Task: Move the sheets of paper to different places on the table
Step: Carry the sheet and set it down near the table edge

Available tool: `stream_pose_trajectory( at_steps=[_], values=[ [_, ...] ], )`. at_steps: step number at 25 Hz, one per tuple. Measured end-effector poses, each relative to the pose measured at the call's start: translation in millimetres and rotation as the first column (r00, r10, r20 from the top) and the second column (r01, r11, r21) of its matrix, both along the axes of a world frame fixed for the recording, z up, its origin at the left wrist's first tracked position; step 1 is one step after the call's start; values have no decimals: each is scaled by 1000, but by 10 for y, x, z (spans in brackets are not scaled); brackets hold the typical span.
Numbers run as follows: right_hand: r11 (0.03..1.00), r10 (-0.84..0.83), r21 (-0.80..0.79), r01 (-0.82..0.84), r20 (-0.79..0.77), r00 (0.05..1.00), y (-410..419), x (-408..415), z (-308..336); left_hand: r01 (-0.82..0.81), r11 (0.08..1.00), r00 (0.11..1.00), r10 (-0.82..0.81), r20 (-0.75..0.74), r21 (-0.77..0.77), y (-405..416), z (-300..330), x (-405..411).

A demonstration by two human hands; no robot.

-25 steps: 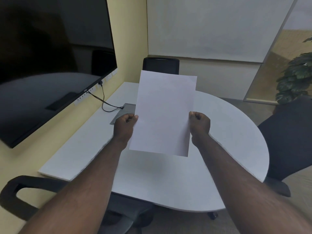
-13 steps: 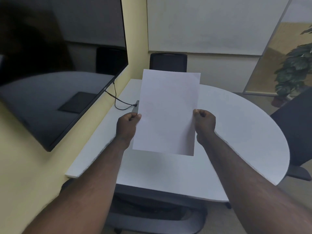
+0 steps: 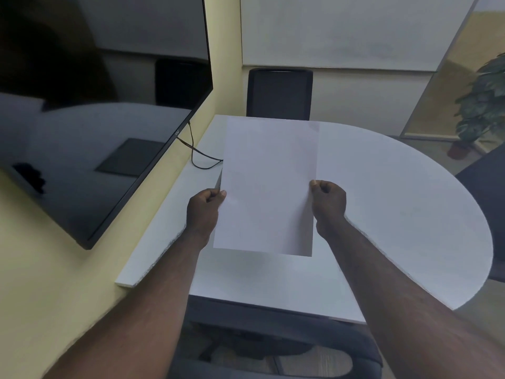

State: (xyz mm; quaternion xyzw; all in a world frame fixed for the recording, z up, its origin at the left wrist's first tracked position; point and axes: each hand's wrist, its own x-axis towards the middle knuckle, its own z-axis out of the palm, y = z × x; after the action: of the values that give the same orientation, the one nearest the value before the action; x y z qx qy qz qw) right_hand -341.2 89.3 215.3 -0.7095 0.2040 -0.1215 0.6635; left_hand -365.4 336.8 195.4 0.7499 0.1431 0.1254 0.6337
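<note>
I hold white paper (image 3: 269, 184) up in the air above the white table (image 3: 396, 203), its long side running away from me. My left hand (image 3: 205, 209) pinches its left edge and my right hand (image 3: 328, 201) pinches its right edge, both about two thirds down. A second edge shows at the top right corner, so it may be more than one sheet. The paper hides the table's middle behind it.
A large dark screen (image 3: 95, 119) hangs on the yellow wall at left, with a black cable (image 3: 196, 157) looping onto the table. A black chair (image 3: 278, 91) stands at the far side, another chair (image 3: 273, 337) below me, a potted plant (image 3: 483, 105) at right.
The view has shifted right and closer to the table. The paper stays held in both hands, now a little lower and tilted flatter against the table's far edge.
</note>
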Motion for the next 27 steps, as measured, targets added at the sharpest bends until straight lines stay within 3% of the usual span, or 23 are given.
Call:
stream_pose_trajectory(
  at_steps=[14,27],
  values=[
    [1000,-16,25,19,-118,993,122,543,-409,3,998,998,1,-67,67,114,-388,573],
    [991,-122,-99,94,-335,934,346,897,-1401,73,994,973,-53,-225,82,313,-1402,1031]
  ],
)
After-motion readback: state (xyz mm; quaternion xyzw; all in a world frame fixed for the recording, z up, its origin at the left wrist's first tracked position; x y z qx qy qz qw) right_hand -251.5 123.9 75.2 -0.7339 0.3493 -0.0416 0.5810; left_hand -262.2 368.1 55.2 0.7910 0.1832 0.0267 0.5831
